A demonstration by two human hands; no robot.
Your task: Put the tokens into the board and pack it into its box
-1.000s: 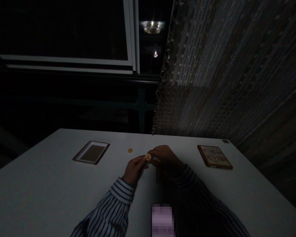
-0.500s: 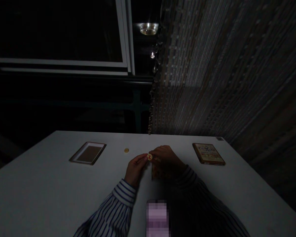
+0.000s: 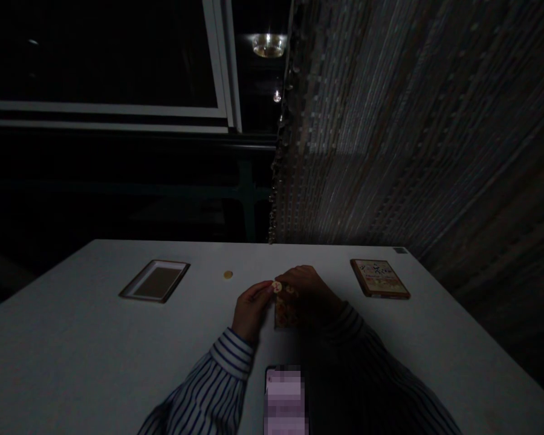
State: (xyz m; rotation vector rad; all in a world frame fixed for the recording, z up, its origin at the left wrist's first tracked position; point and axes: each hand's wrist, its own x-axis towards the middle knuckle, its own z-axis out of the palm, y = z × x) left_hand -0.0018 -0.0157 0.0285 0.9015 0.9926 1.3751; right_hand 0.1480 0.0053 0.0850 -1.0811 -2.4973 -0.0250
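A small round Chinese chess piece (image 3: 277,287) with a red character faces me at the middle of the table. My left hand (image 3: 252,305) pinches its left edge between thumb and fingertips. My right hand (image 3: 309,287) is closed at the piece's upper right, its fingertips meeting it. Beneath the right hand lies an open box (image 3: 284,327) with several round pieces in it, partly hidden by the hand and its shadow. Another round piece (image 3: 228,275) lies alone on the table, left of and beyond my left hand.
An upturned box lid or shallow tray (image 3: 165,298) lies at left on the white table (image 3: 72,338). At right is a flat box with a printed cover (image 3: 379,278). A phone (image 3: 284,399) lies near me. A string curtain (image 3: 340,151) hangs behind.
The piece between my hands has turned a little, so its red mark looks different. More of the box shows beneath my right hand. The view has shifted slightly.
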